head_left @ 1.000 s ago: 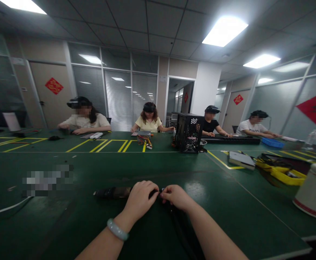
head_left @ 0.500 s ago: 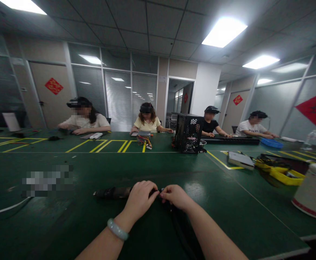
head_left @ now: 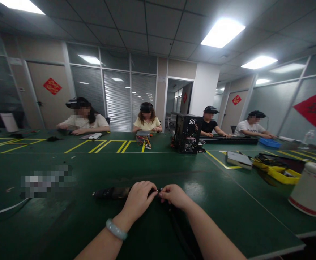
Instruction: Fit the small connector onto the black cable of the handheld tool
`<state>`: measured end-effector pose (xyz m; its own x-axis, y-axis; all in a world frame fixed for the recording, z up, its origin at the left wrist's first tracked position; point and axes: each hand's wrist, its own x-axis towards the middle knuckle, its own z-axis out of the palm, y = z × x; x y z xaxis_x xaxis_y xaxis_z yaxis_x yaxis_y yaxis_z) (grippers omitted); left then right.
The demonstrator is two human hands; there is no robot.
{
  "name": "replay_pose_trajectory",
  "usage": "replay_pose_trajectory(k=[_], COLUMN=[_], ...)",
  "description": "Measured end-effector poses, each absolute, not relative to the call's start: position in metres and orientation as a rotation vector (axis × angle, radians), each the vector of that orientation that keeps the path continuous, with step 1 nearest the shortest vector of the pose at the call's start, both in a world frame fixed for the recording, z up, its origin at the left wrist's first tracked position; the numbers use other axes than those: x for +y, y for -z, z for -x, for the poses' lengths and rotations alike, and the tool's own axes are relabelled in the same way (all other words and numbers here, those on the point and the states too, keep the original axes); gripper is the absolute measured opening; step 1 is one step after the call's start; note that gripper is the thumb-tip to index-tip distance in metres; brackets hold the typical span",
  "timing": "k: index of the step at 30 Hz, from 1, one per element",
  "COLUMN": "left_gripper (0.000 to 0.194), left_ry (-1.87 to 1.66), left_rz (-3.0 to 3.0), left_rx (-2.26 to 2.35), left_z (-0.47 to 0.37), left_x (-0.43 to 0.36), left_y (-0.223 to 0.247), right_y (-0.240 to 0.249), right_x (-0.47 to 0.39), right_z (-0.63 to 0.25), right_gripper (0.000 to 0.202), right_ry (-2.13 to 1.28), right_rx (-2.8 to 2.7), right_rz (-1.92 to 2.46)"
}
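Note:
On the green table lies a long, dark, tube-shaped thing (head_left: 114,193) with a small light tip at its left end. I cannot tell its exact kind. My left hand (head_left: 140,196) is closed over its right part, thumb and fingers meeting at the end and hiding it. My right hand (head_left: 175,196) pinches something small and dark right beside my left fingertips; the fingers mostly hide it. A dark strap or cable (head_left: 179,227) runs from below my right hand toward the table's near edge.
A blurred-out item with a white cable (head_left: 8,209) lies left. Ahead stands a black computer case (head_left: 187,133). Rightward are a silver box (head_left: 239,159), a yellow tray (head_left: 285,176) and a white canister (head_left: 311,189). Several people sit across the table.
My hands stay almost in place, with the fingertips shifted slightly. The view has turned a little. Across the table, the person in yellow has drawn their hands in toward the silver box.

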<state>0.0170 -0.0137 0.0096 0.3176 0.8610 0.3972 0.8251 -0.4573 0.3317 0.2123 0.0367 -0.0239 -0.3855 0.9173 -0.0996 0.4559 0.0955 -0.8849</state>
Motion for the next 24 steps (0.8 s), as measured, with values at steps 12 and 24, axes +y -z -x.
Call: replay_pose_trajectory(k=[12,24], left_gripper=[0.017,0.017], left_ry=[-0.825,-0.811], left_rz=[-2.576,-2.569], left_rx=[1.542,1.552], left_z=[-0.0171,-0.0161], left_x=[-0.0129,-0.0135], left_y=[-0.0102,-0.0110], right_y=[0.0191,0.0229], right_x=[0.0349,0.0372], right_z=[-0.2106,-0.2131], right_gripper=[0.017,0.019], right_ry=[-1.236,-1.233], right_rx=[-1.897,-1.952], right_rz=[1.374,1.325])
